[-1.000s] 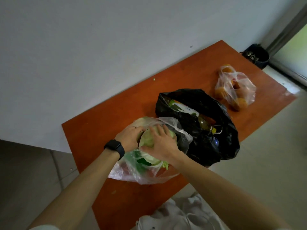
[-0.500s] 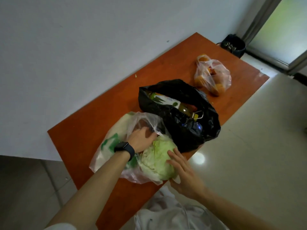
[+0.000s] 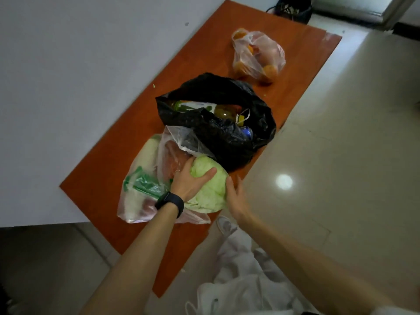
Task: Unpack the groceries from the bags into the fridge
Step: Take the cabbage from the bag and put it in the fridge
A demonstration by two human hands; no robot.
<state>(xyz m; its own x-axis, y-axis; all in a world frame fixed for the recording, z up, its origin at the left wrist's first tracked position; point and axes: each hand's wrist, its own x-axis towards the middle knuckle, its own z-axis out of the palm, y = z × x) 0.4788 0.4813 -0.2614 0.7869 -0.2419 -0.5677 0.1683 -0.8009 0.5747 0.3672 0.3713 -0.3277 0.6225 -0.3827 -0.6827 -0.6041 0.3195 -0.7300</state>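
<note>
A pale green cabbage [image 3: 211, 192] sits at the mouth of a clear plastic bag [image 3: 141, 189] near the front edge of the orange table [image 3: 109, 169]. My left hand [image 3: 188, 183], with a black watch on its wrist, grips the cabbage's left side, thumb across the top. On the cabbage's right side my right hand [image 3: 236, 198] cups it. The clear bag still holds a long white vegetable [image 3: 148, 151] and some red items. No fridge is in view.
An open black bag [image 3: 227, 142] with a labelled bottle [image 3: 193, 106] lies just behind the cabbage. Farther back is a clear bag of oranges [image 3: 259, 55]. A grey wall runs along the table's left. White cloth [image 3: 241, 280] lies on the tiled floor below; a dark basket [image 3: 293, 7] stands beyond the table.
The cabbage has come out of the clear bag toward the table's front edge. My right hand has closed in on its right side and my left thumb now lies across its top.
</note>
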